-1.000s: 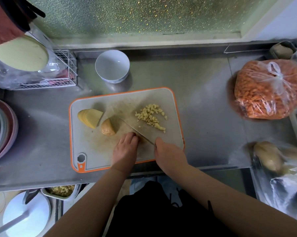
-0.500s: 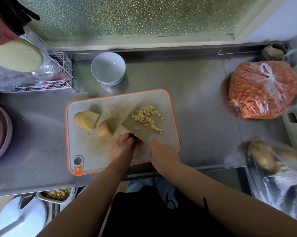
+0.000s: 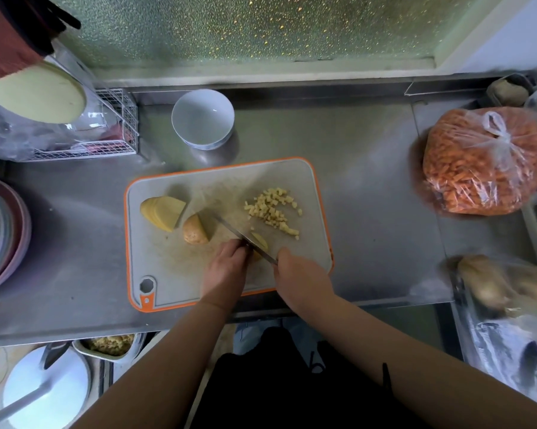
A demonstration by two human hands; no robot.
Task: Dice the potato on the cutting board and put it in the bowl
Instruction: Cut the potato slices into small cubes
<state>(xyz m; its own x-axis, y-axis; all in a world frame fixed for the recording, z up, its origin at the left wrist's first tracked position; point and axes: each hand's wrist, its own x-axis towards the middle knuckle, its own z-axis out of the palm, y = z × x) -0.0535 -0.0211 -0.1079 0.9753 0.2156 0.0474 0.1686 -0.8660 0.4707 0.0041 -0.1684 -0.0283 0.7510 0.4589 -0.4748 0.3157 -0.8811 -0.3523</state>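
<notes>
Lying at the left of the orange-rimmed cutting board (image 3: 168, 274), at frame centre, are a stack of potato slices (image 3: 162, 212) and a skin-on potato end (image 3: 194, 233). Right of them the left hand (image 3: 227, 274) presses curled fingers on a small potato piece (image 3: 259, 241), which the knife (image 3: 242, 236), gripped by the right hand (image 3: 301, 281), meets. Diced potato (image 3: 273, 210) lies farther right; the white bowl (image 3: 203, 118) stands on the counter (image 3: 369, 187) just above the board.
</notes>
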